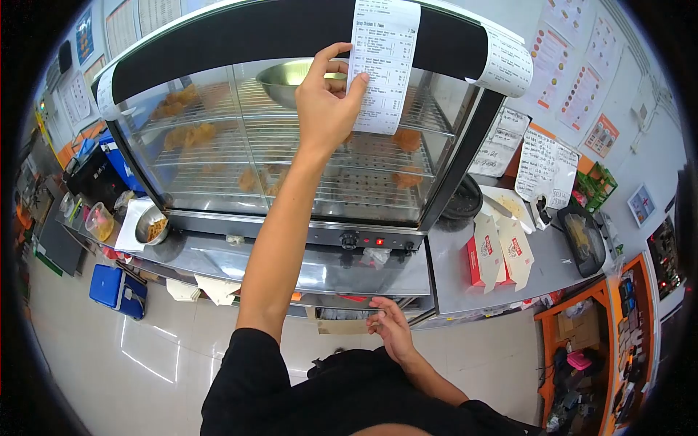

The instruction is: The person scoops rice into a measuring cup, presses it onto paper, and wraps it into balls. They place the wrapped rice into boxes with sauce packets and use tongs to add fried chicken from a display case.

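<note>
My left hand (331, 105) is raised in front of the glass food warmer (331, 231). Its thumb and fingers are at the left edge of a long printed receipt (385, 65), pinching it. The receipt hangs from the warmer's black top band over the glass. Low in the view, near my body, my right hand (391, 327) is held in the air with loosely bent fingers apart and nothing in it. Behind the glass, fried pieces (190, 136) lie on wire racks beside a metal bowl (280, 83) on the top rack.
Two red and white boxes (486, 254) stand on the right counter near a black container (582, 240) and a knife. More receipts (507, 62) hang at the warmer's right corner. At left are a bowl of food (151, 227) and, on the floor, a blue cooler (116, 291).
</note>
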`<state>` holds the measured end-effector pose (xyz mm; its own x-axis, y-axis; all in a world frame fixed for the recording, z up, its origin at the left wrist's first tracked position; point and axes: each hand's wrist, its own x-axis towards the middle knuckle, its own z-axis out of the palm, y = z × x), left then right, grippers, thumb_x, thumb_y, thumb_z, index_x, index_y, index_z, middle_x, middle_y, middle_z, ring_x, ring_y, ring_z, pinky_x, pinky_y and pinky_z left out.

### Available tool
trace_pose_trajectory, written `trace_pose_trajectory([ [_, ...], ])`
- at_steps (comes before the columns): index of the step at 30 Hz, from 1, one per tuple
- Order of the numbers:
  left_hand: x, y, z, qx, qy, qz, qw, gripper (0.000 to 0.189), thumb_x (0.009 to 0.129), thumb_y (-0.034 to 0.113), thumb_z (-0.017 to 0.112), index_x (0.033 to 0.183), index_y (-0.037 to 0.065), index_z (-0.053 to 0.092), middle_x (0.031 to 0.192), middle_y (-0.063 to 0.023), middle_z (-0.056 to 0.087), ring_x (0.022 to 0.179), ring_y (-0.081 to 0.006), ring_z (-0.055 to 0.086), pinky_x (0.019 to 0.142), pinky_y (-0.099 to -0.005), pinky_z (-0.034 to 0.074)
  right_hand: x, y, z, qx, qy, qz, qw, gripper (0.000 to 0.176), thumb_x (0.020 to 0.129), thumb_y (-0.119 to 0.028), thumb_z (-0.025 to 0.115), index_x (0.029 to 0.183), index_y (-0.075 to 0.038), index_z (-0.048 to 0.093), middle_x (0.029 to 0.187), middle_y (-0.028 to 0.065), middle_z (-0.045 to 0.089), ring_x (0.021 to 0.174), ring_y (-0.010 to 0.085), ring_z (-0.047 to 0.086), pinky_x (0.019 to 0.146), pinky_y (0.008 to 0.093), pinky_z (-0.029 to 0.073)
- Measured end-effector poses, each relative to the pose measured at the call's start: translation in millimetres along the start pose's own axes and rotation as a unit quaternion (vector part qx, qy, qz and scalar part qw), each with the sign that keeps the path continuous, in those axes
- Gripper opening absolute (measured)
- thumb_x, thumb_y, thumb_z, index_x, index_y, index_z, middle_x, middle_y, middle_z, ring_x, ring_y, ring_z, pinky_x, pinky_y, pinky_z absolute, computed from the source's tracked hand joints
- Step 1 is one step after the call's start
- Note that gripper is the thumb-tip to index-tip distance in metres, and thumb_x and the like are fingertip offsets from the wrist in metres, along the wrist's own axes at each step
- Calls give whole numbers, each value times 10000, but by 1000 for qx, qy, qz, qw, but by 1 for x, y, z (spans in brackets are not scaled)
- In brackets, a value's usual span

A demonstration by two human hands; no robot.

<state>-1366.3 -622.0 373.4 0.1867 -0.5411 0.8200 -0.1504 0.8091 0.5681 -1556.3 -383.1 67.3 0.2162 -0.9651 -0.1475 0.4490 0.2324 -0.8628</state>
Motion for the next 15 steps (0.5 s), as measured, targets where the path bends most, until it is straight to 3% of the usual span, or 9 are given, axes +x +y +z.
trace_pose_trajectory([
  [15, -9, -6, -1, -20, -6, -20, 1000, 618, 908, 122, 758, 1425, 0, 442, 1090, -162, 646, 948, -212, 715, 709, -312, 603, 0, 4, -3, 11, 1, 24, 1000, 349, 1035, -211, 562, 1362, -95, 530, 1316, 56, 549, 966, 174, 609, 808, 339, 473],
])
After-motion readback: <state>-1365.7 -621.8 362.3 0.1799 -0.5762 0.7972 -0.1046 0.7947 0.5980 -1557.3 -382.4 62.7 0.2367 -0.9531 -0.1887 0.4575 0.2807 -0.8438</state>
